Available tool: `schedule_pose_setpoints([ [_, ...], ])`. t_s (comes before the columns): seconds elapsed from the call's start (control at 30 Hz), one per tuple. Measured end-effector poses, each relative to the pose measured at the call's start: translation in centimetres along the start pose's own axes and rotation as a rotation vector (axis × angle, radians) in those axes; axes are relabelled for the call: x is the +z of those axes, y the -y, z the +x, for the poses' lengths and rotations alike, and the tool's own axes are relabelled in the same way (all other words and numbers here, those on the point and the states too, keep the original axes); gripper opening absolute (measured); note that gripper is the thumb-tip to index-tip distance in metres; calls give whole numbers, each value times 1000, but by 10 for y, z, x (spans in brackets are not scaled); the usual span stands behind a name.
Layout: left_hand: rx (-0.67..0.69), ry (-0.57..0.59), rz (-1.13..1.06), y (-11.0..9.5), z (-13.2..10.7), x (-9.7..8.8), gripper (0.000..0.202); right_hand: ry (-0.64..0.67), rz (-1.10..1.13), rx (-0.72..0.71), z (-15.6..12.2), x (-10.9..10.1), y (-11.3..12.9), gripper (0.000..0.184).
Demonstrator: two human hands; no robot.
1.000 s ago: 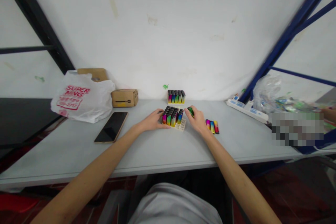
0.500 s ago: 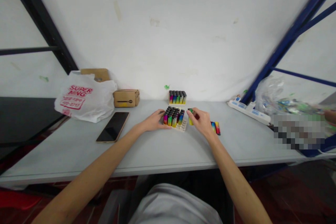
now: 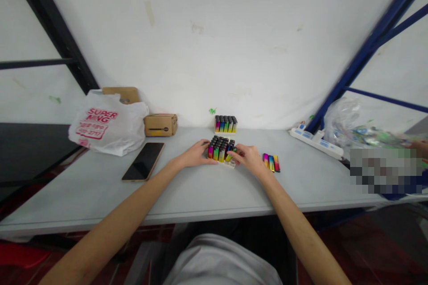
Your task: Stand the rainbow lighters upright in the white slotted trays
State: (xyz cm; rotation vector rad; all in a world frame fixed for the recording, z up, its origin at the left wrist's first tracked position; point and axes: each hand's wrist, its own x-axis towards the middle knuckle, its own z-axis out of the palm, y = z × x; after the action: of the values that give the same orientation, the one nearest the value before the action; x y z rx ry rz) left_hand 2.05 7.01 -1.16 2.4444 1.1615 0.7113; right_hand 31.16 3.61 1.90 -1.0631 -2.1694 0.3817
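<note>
A pale tray (image 3: 230,165) on the table carries rows of upright lighters (image 3: 216,153) with black tops and multicoloured bodies. My left hand (image 3: 197,153) grips the tray's left side, thumb along the front and fingers behind. Between the thumb and fingers of my right hand (image 3: 246,157) is a yellow-green lighter (image 3: 229,157), tilted at the front right of the tray, its top partly covered by my fingertips. To the right of that hand, three loose lighters (image 3: 271,163) lie side by side on the table.
A second filled lighter tray (image 3: 226,124) stands against the wall. At left are a phone (image 3: 143,161), a small cardboard box (image 3: 161,125) and a white plastic bag (image 3: 107,122). A power strip (image 3: 316,142) and clear plastic bags (image 3: 343,118) lie at right; another person's hand shows at the right edge.
My right hand has moved left with the lighter, from beside the tray to its front right part. The loose lighters at right are now uncovered. My left hand stays put.
</note>
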Motion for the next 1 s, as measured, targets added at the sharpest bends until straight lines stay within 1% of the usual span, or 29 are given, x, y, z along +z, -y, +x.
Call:
schedule_pose_setpoints([
  [0.17, 0, -2, 2, 0, 1, 0, 83, 57, -169, -20, 2, 0, 1, 38],
  [0.27, 0, -12, -1, 1, 1, 0, 83, 128, -245, 29, 3, -2, 6, 39],
  [0.33, -6, -13, -4, 1, 1, 0, 84, 145, -267, 68, 3, -2, 9, 40],
  [0.4, -12, -10, -3, 2, 1, 0, 85, 130, -270, 89, 3, -2, 11, 43],
  [0.5, -18, -11, -1, 2, 0, -1, 86, 107, -209, 103, 2, -5, 10, 48],
  [0.57, -22, -11, 0, 1, 0, -1, 86, 48, -144, 122, 1, -14, 4, 53],
  [0.6, -24, -8, 0, 0, 0, -2, 85, -8, -117, 143, 0, -20, 0, 57],
  [0.67, -31, 4, 1, -1, 0, -3, 83, -173, -99, 212, -6, -39, -15, 64],
  [0.7, -33, 11, 1, -2, -1, -4, 83, -251, -116, 259, -10, -49, -24, 64],
  [0.77, -26, 15, 0, -3, -1, -5, 81, -389, -236, 347, -20, -70, -43, 59],
  [0.83, -9, 12, -2, -3, 0, -5, 78, -443, -326, 417, -33, -85, -61, 59],
  [0.87, -2, 9, -3, -2, 0, -5, 76, -420, -355, 426, -40, -89, -67, 58],
  [0.9, 2, 7, -3, -2, 0, -5, 76, -363, -385, 420, -47, -89, -72, 58],
  [0.93, 2, 5, -2, -1, 0, -5, 76, -291, -413, 419, -53, -87, -75, 60],
  [1.0, -4, 1, 2, 0, 1, -4, 79, -112, -451, 443, -63, -75, -74, 70],
])
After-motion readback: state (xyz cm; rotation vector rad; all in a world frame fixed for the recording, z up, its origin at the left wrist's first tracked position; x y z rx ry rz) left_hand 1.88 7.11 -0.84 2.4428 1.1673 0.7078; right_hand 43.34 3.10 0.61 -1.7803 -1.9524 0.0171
